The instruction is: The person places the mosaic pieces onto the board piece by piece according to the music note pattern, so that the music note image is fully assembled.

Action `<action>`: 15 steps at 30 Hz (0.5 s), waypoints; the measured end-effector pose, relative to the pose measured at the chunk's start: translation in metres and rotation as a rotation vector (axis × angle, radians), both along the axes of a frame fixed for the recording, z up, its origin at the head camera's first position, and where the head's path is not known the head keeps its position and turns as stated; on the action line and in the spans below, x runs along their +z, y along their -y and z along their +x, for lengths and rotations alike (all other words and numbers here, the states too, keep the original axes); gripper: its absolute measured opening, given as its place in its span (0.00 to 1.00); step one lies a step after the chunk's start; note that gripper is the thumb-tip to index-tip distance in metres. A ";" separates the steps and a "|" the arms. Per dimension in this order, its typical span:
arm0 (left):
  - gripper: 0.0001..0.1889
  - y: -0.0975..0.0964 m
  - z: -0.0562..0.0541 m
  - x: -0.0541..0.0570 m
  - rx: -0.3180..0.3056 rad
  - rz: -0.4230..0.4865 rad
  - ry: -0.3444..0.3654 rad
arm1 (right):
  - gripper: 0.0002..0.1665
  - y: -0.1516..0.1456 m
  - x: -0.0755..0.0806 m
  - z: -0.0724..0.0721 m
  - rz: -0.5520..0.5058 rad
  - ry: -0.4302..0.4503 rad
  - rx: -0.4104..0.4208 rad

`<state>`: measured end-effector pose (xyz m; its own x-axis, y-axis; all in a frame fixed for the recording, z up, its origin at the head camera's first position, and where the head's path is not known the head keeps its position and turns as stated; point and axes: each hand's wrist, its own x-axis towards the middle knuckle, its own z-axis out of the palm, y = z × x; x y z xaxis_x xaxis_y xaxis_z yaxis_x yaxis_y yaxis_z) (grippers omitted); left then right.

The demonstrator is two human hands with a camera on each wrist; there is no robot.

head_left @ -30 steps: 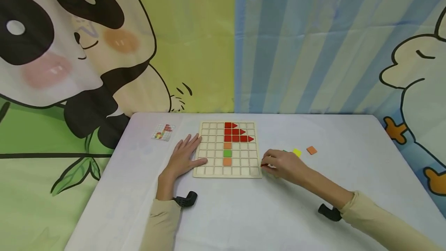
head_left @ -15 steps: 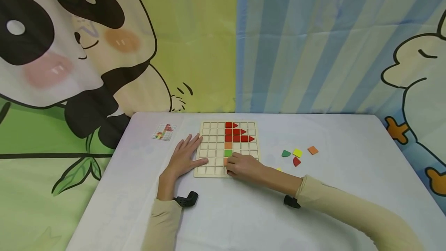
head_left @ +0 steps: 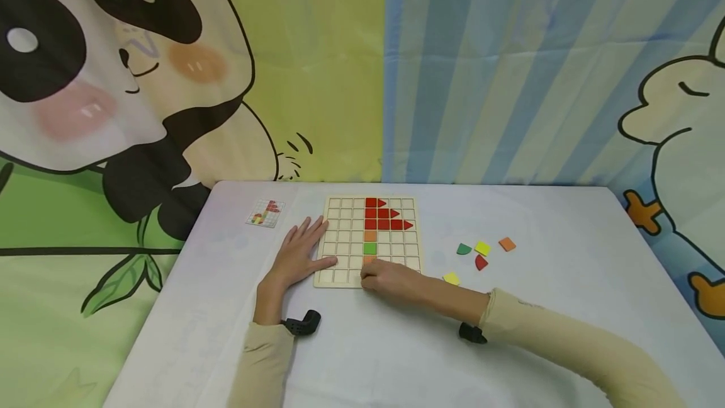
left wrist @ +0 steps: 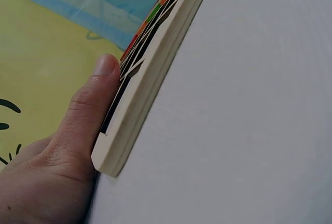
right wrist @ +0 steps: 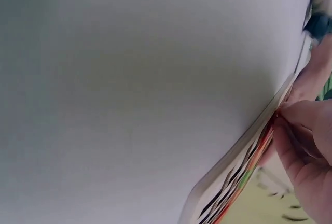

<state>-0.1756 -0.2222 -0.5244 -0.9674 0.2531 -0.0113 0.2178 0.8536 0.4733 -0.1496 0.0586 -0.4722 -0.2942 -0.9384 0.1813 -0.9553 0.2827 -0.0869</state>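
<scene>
A pale gridded wooden board (head_left: 340,238) lies on the white table. Red square and triangular tiles (head_left: 382,225) fill cells at its top; below them run an orange tile (head_left: 370,235), a green tile (head_left: 370,249) and another orange one, partly covered by the right hand. My left hand (head_left: 297,254) rests with spread fingers along the board's left side, its thumb (left wrist: 104,73) on the frame. At the bottom row, my right hand (head_left: 391,279) pinches a small red tile (right wrist: 278,113) between thumb and fingertips; most of that tile is hidden.
Right of the board lie a green rounded piece (head_left: 464,249), a yellow square (head_left: 483,248), a red rounded piece (head_left: 481,262), an orange square (head_left: 506,244) and a yellow piece (head_left: 451,278) beside the right forearm. A small pattern card (head_left: 265,214) lies at upper left.
My right hand has moved left from beside the board onto its bottom rows, carrying the red tile, then slightly lower. The loose pieces it covered now show. The left hand stays put.
</scene>
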 end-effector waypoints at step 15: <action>0.51 0.001 -0.002 0.001 -0.018 -0.003 0.004 | 0.16 -0.122 0.016 0.051 -0.076 0.115 -0.252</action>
<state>-0.1776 -0.2228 -0.5236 -0.9627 0.2703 -0.0157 0.2312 0.8509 0.4716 -0.0981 0.1803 -0.4563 -0.5395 -0.8178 0.2005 -0.8381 0.4987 -0.2211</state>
